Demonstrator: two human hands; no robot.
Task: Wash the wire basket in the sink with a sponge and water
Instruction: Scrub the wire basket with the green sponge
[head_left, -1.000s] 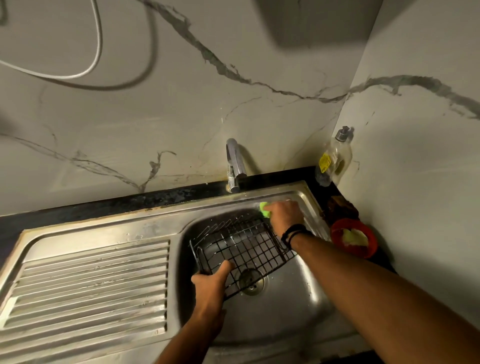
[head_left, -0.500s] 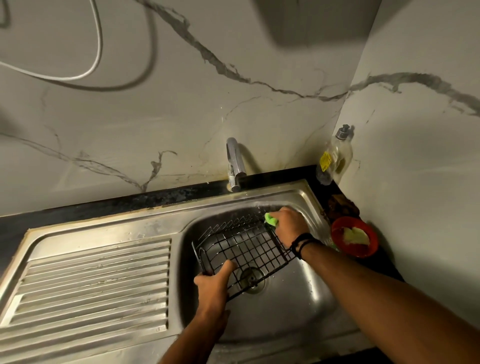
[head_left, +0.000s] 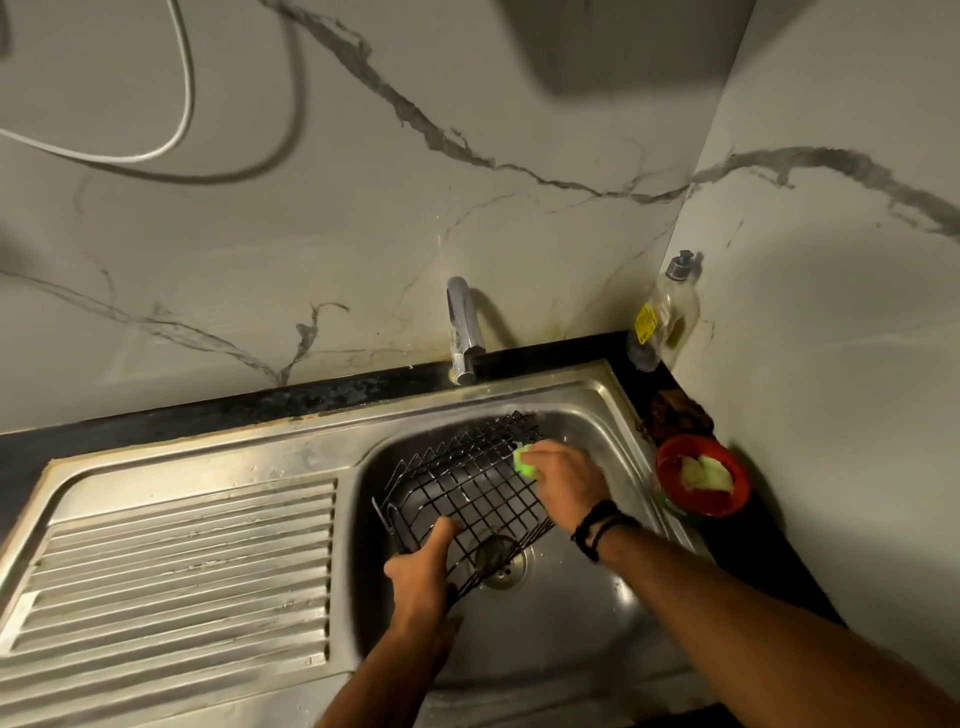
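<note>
The steel sink (head_left: 597, 639) sat in the dark counter (head_left: 208, 415), its ribbed drainboard (head_left: 171, 566) to the left and the faucet (head_left: 464, 332) at the rear. The black wire basket (head_left: 478, 488) lay tilted inside the basin, above the drain (head_left: 500, 564). My left hand (head_left: 423, 574) gripped the basket's near rim, fingers curled around the wire. My right hand (head_left: 563, 480) clasped a green sponge (head_left: 525, 460) and pressed it against the basket's far right side. A soap bottle (head_left: 665, 317) and a red bowl (head_left: 701, 475) stood on the counter to the right.
</note>
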